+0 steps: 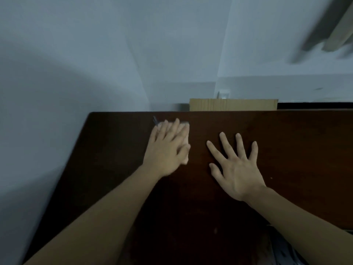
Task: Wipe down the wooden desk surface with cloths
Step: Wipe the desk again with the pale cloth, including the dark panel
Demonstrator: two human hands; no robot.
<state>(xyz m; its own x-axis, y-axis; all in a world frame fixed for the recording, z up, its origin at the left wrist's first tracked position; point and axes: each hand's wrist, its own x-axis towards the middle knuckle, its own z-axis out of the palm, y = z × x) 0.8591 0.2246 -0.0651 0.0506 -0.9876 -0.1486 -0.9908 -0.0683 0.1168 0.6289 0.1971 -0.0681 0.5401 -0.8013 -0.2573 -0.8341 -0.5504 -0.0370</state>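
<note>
Cloth: pale cloth (185, 139) lies flat on the desk near the far edge, left of centre, mostly hidden under the left hand; only its right and far edges peek out.
Left hand: left hand (168, 148) lies palm down on the cloth, fingers (176, 129) straight and close together, pressing it to the wood; the hand is blurred.
Right hand: right hand (236, 167) sits flat on bare wood just right of the cloth, apart from it, fingers (224, 141) spread wide, holding nothing.
Desk: dark brown wooden desk (296, 150) fills the lower frame, its left edge running along the wall.
Arms: both forearms are bare and reach in from the bottom.
Behind the desk: a light cardboard box (233, 104) stands just past the far edge, and a white wall socket (223, 95) shows above it.
Wall: pale blue-grey wall (114, 54) meets in a corner behind.
Top right: blurred shapes, can't tell what they are.
Bottom right: a bit of patterned fabric (282, 245) under the right forearm.
</note>
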